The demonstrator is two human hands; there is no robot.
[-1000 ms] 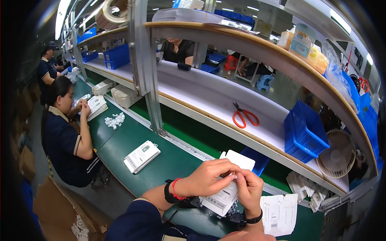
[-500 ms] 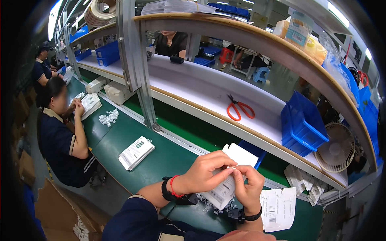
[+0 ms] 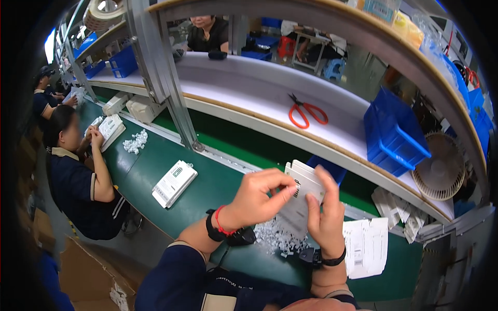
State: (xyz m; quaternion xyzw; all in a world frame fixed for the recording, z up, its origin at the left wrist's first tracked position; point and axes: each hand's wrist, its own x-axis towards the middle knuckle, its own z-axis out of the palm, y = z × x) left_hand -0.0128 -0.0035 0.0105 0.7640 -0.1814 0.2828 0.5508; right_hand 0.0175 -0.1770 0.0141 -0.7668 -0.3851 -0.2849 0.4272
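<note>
My left hand (image 3: 263, 199) is closed, thumb and forefinger pinched together over a white flat printed packet (image 3: 298, 210). What sits in the pinch, if anything, is too small to make out. Close by on the right, my right hand (image 3: 326, 215) has its thumb and fingers apart beside the packet's right edge, with the fingertips slightly blurred. Whether it touches the packet, I cannot tell. Below the hands lies a heap of small white and grey pieces (image 3: 277, 237), partly hidden by the packet and my wrists.
Flat white printed cards (image 3: 367, 246) lie right of my right wrist. A white packet stack (image 3: 175, 182) rests on the green table (image 3: 207, 181) to the left. Red-handled scissors (image 3: 307, 113), a blue bin (image 3: 394, 132) and a fan (image 3: 438, 168) occupy the shelf. A co-worker (image 3: 78, 181) sits at left.
My hands were together, fingertips meeting over the packet. Now they are apart, and the right hand's fingers have spread. The small heap shows more. The whole view has shifted slightly.
</note>
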